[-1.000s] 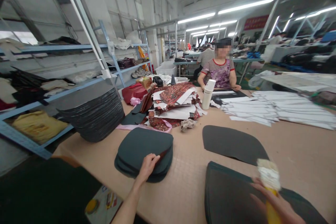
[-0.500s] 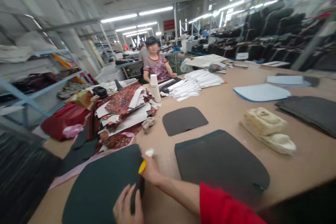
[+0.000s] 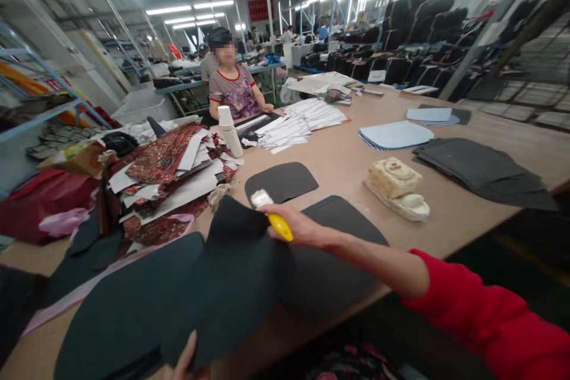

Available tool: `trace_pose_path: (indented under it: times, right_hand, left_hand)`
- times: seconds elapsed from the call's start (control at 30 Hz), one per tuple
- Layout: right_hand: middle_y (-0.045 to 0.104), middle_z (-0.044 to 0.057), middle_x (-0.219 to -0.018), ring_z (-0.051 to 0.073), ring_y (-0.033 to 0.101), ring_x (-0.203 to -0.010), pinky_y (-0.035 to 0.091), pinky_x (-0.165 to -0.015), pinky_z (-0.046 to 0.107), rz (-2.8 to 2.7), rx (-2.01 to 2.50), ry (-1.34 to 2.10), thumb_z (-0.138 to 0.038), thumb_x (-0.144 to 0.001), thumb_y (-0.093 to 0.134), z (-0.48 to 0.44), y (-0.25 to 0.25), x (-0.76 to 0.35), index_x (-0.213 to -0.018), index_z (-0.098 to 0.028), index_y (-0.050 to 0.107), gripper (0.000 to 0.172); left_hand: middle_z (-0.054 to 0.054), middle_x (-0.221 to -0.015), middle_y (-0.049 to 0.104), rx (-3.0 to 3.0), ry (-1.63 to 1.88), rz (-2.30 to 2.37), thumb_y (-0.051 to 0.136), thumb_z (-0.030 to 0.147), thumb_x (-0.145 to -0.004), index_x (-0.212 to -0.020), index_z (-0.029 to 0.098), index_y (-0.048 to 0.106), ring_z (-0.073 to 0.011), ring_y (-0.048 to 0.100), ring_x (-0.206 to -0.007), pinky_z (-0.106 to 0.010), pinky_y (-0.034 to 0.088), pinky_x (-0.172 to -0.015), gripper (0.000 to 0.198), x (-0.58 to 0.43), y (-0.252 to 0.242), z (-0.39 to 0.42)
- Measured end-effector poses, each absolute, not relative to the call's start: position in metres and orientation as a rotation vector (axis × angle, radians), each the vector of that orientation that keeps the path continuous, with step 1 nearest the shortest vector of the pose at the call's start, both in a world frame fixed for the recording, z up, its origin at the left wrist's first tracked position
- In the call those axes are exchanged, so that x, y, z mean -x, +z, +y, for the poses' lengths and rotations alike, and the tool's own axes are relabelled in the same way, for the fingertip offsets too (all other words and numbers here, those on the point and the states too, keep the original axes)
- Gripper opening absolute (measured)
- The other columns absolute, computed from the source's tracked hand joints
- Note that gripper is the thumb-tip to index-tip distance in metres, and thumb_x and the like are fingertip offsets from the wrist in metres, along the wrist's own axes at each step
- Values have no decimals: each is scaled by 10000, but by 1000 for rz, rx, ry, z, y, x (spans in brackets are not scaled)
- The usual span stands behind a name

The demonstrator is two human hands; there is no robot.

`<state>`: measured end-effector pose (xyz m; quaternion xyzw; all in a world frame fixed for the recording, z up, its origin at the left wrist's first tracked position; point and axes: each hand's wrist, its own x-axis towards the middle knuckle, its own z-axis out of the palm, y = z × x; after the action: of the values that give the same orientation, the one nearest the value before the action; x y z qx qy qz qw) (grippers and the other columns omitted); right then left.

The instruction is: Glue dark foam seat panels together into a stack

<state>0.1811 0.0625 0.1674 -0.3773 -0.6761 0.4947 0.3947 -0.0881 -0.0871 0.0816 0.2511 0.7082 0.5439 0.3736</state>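
Note:
My right hand [image 3: 296, 225] is closed around a brush [image 3: 281, 228] with a yellow handle and white bristles, and it also pinches the far corner of a dark green sheet [image 3: 236, 279]. That sheet is lifted and bent between my hands. At its near edge, my left hand [image 3: 184, 362] grips it, mostly cut off by the bottom of the head view. Another dark green sheet [image 3: 129, 285] lies beneath on the left. A dark panel [image 3: 351, 225] rests under my right forearm, partly hidden. Beyond the brush is a smaller dark piece [image 3: 289, 181].
A cream-crusted block [image 3: 394, 181] stands to the right, near dark sheets [image 3: 481, 169] and pale blue sheets [image 3: 394, 134]. Patterned scraps [image 3: 164, 160] are heaped left, beside a pale bottle [image 3: 230, 136]. Across the table [image 3: 329, 145] sits a person [image 3: 234, 89] near white strips [image 3: 294, 124].
The dark green sheet has been lifted and carried right between both hands. My right hand moved right and up with the brush. The view has turned rightward.

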Motion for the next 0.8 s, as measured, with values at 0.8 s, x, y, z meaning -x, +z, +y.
trace_pose_path:
  times: [0.8]
  right_hand:
    - [617, 54, -798, 212, 588, -687, 440, -629, 311, -1652, 1730, 672, -412, -789, 531, 25, 9, -414, -1172, -172, 526, 452]
  left_hand:
    - [78, -560, 454, -1351, 838, 1983, 574, 408, -610, -1215, 116, 423, -154, 484, -526, -314, 439, -590, 689, -62, 47, -40]
